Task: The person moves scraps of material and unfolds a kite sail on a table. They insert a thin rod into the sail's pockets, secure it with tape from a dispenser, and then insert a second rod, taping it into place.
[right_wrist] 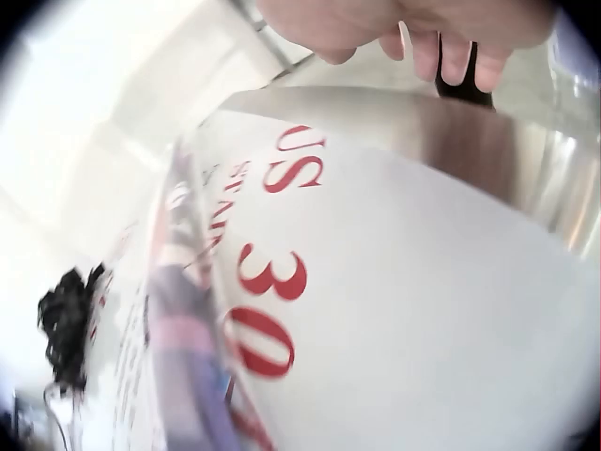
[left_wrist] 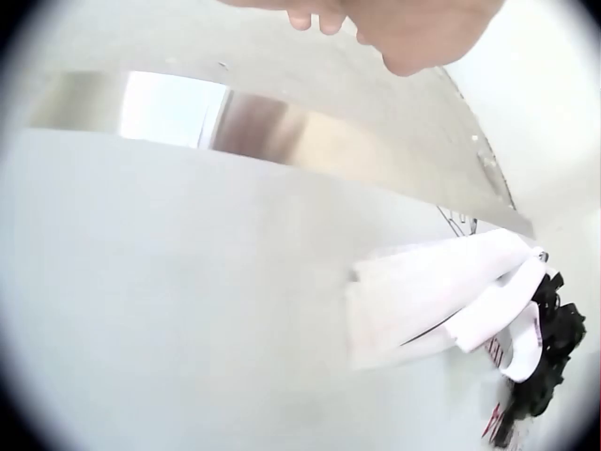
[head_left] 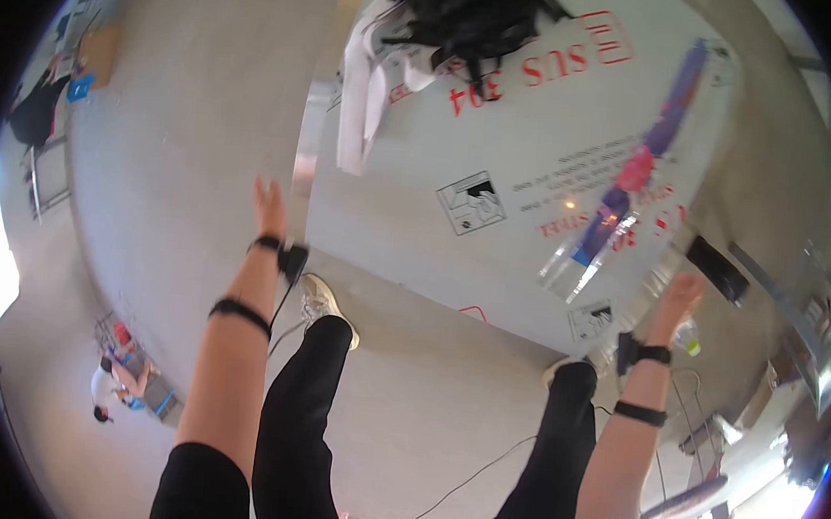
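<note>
We see the left hand (head_left: 268,211) just off the table's left edge, its fingers extended and holding nothing. The right hand (head_left: 677,302) is beyond the opposite edge, its fingers loosely bent, also with nothing in its grasp; behind them is a black object (head_left: 717,270), and we cannot tell whether they touch it.

Nearest the right hand, on the table (head_left: 394,225), lies a long, narrow clear packet (head_left: 635,170), purple with a bright pink middle and a glossy transparent end. Toward the left hand lies a flat white strip (head_left: 356,104), beside a crumpled black bundle (head_left: 478,21).

The head view cuts off the bundle's top, and we cannot make out what it is. In the right wrist view the packet is blurred and its lower end cropped; we cannot identify its contents. Both wrist views crop the hands at the top.
</note>
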`<state>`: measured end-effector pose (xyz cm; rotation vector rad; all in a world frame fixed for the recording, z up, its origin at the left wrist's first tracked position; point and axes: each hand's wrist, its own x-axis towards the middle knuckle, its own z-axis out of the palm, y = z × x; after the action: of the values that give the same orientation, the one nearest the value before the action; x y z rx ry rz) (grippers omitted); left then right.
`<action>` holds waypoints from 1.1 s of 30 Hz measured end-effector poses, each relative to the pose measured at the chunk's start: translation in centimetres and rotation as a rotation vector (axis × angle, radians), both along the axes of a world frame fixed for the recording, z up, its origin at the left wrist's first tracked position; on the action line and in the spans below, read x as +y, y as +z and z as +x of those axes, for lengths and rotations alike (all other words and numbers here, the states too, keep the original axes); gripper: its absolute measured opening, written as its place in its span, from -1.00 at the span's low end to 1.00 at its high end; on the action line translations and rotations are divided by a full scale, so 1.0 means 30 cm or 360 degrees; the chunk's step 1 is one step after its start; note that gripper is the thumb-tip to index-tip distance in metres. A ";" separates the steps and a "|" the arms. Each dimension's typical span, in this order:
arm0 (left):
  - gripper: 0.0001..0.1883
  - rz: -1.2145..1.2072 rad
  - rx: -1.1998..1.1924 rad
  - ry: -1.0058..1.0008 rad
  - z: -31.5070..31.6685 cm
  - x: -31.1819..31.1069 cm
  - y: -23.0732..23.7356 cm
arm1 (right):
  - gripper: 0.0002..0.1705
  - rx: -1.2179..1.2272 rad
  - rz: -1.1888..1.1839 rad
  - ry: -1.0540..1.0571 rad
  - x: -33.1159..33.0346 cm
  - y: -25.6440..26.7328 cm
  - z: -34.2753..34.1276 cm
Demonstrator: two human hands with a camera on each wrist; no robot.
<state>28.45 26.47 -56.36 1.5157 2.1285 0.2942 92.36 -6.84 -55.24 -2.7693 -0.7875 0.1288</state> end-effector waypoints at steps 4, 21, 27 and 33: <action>-0.19 -0.0477 0.0440 0.0045 -0.396 -0.340 0.313 | -0.50 0.0473 -0.0071 0.0042 -0.334 0.383 -0.210; -0.67 -0.1765 0.1554 -0.1365 -0.325 -1.392 1.754 | -0.28 0.1046 -0.0173 -0.0593 -1.339 1.244 -0.235; -0.33 -0.0514 0.0315 -0.0681 0.461 -1.065 1.647 | -0.50 0.1324 0.0600 -0.1531 -1.492 1.349 -0.145; -0.44 -0.0316 -0.0147 -0.1119 0.766 -0.965 1.680 | -0.54 0.1267 0.0354 -0.1850 -1.888 1.290 -0.480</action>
<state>51.44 -2.47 -5.97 1.9561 1.3853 -0.0949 77.97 -63.49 -16.55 -2.1989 0.9101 0.7496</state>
